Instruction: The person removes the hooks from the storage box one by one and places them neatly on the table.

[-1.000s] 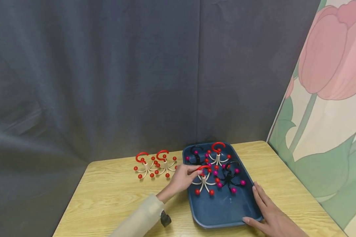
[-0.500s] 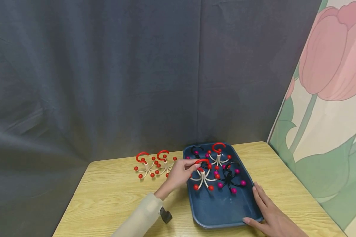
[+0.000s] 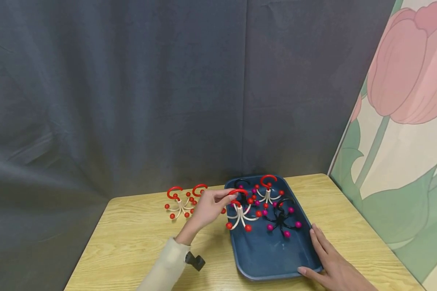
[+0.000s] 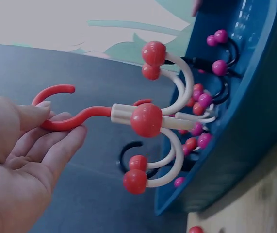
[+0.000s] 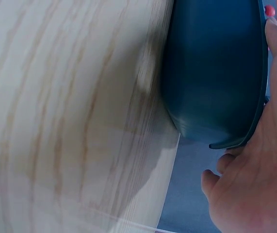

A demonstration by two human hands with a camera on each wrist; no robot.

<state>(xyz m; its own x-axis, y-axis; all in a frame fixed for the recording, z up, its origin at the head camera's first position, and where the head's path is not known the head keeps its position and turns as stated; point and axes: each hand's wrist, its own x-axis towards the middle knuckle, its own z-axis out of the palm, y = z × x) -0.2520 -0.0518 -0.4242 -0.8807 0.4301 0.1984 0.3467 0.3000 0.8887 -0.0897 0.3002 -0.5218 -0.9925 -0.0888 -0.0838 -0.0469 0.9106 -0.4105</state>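
Observation:
My left hand (image 3: 205, 209) pinches the red hook of a white multi-arm hanger (image 3: 240, 211) with red ball tips. It hangs upright over the left side of the blue tray (image 3: 267, 258). In the left wrist view, thumb and fingers (image 4: 39, 121) close on the hook's curve, and the hanger's arms (image 4: 184, 85) spread away from the hand. My right hand (image 3: 333, 260) rests at the tray's near right corner, fingers stretched along the outer side and thumb at the near rim. The right wrist view shows the same hand (image 5: 254, 174) against the tray wall (image 5: 211, 73).
Inside the tray stand a black hanger with magenta balls (image 3: 280, 218), another black one behind, and a white hanger (image 3: 267, 196). Left of the tray, a white hanger (image 3: 179, 205) stands on the wooden table (image 3: 131, 234) beside a partly hidden one. A dark curtain (image 3: 149, 101) hangs behind.
My left hand has lifted the white hanger from among those in the tray and carried it left toward the tray's left rim. The right hand has stayed at the corner.

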